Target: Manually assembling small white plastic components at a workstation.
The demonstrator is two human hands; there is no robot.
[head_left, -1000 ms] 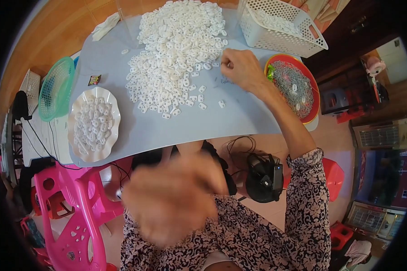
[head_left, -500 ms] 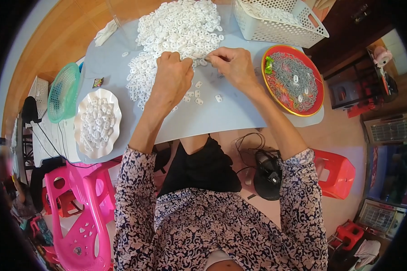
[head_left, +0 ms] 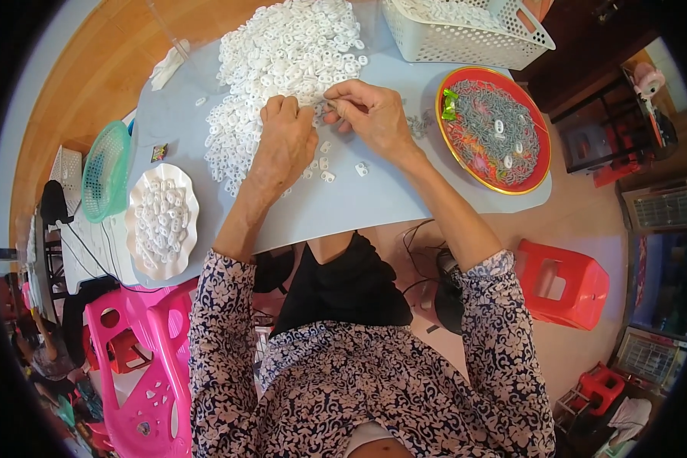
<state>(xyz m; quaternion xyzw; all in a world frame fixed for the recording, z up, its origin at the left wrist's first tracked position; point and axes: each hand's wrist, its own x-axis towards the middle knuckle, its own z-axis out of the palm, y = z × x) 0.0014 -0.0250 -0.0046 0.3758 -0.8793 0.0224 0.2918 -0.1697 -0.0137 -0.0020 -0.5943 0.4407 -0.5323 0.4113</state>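
Observation:
My left hand (head_left: 286, 145) is closed, fingers curled down at the near edge of a big heap of small white plastic pieces with holes (head_left: 290, 57). What it holds is hidden under the fingers. Close by on its right, my right hand (head_left: 370, 118) pinches thumb against forefinger, with something small and greyish at the tips, too small to name. Several loose white pieces (head_left: 324, 163) lie on the table below the hands. A few small grey metal bits (head_left: 417, 126) lie just right of my right hand.
On the right, a red round tray (head_left: 544, 153) holds many grey metal bits, some white pieces and a green wrapper (head_left: 449, 104). A white scalloped dish (head_left: 193, 229) of white pieces stands left. Behind are a white perforated basket (head_left: 473, 52) and, far left, a green one (head_left: 107, 172).
My right hand has moved left, nearer to my left hand. Grey bits now show on the table beside it. The whole view has shifted slightly.

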